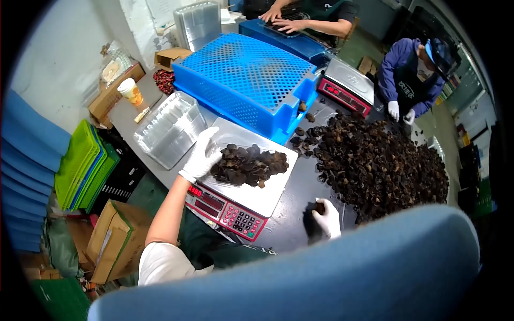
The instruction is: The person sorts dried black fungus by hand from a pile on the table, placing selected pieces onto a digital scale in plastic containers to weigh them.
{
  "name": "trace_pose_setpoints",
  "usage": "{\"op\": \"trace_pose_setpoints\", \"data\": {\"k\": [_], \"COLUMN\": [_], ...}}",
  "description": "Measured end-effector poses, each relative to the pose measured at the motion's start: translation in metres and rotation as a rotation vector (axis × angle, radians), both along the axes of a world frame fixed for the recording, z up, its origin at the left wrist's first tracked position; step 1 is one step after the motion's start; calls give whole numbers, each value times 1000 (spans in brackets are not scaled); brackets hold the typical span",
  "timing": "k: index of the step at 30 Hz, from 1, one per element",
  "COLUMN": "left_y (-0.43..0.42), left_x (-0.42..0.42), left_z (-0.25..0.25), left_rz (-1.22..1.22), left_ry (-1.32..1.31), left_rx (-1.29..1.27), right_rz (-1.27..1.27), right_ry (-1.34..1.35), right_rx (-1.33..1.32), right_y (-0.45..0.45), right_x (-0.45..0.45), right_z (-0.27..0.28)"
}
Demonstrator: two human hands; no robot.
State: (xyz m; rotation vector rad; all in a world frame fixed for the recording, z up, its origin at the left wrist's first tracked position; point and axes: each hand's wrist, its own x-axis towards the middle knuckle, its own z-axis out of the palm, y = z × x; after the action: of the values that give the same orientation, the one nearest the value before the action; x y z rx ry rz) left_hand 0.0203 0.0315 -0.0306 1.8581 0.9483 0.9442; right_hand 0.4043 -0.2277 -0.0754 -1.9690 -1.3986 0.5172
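One gloved left hand [201, 156] rests at nine o'clock on the clear tray [229, 184] of black fungus [249, 165] atop the digital scale [267, 196], its grip unclear; right hand [328, 219], four o'clock, apparently pinches a fungus piece [319, 207]. Leaning there could skew the weighing

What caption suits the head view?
Gloved left hand beside dark pieces on a digital scale; gloved right hand holding another near a much larger pile.
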Motion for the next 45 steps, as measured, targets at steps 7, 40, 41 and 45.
{"op": "trace_pose_setpoints", "data": {"k": [7,40,41,45], "left_y": [8,50,61,90], "left_x": [-53,15,18,25], "left_z": [-13,-7,-11,-21], "left_rz": [331,168,163,188], "left_ry": [-117,-442,-466,-451], "left_rx": [-137,-531,-532,-532], "right_rz": [-179,79,68,55], "right_ry": [-309,662,621,604], "right_rx": [40,331,352,327], "right_y": [-31,192,202,222], "right_x": [18,-42,-41,-38], "right_z": [-15,42,45,46]}}
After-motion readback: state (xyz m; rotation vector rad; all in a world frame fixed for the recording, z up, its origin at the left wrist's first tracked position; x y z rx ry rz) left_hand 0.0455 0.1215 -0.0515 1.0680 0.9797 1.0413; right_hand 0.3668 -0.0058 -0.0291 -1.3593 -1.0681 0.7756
